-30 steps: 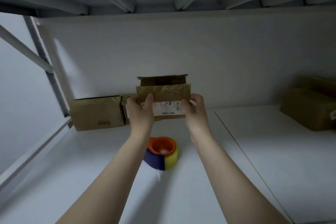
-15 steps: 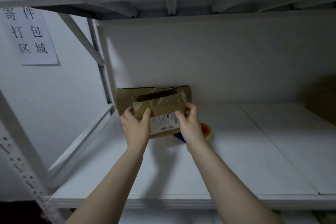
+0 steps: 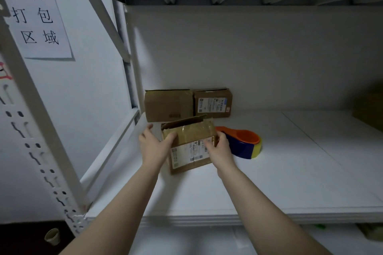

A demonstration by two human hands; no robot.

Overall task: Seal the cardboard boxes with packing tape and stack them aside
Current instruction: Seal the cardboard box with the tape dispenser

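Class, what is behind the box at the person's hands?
Two boxes against the back wall: a plain box beside a labelled box. The front box hides part of their lower edges.

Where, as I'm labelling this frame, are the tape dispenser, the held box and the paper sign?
tape dispenser point(image 3: 241, 149): head view, on its blue side.
held box point(image 3: 187, 152): head view, on its white label.
paper sign point(image 3: 35, 18): head view, on its middle, among the characters.
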